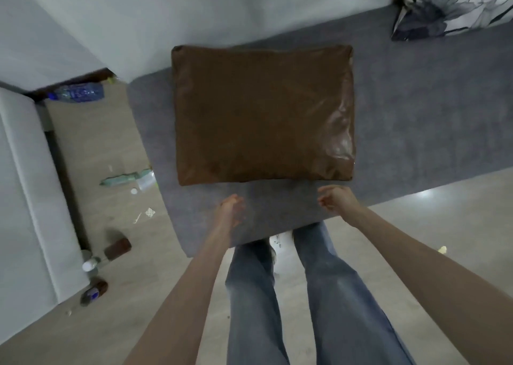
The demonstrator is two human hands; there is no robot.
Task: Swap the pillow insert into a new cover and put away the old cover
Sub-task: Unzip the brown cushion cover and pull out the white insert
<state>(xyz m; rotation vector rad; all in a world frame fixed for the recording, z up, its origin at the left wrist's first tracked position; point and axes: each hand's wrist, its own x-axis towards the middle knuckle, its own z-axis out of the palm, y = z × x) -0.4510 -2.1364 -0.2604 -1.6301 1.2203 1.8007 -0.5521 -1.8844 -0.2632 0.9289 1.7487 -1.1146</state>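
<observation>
Nearest are jeans-clad legs [291, 295] standing at the edge of a grey sofa seat [416, 109]. Both arms reach forward: the left hand [231, 209] and the right hand [334, 198] hover over the seat with fingers loosely curled, holding nothing. Just beyond them lies the brown pillow [261, 114], flat on the seat (its right side glossy). Farther right stands a floral pillow [455, 6].

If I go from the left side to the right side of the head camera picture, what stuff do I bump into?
White sofa → blue water bottle → brown pillow → flowery pillow.
</observation>
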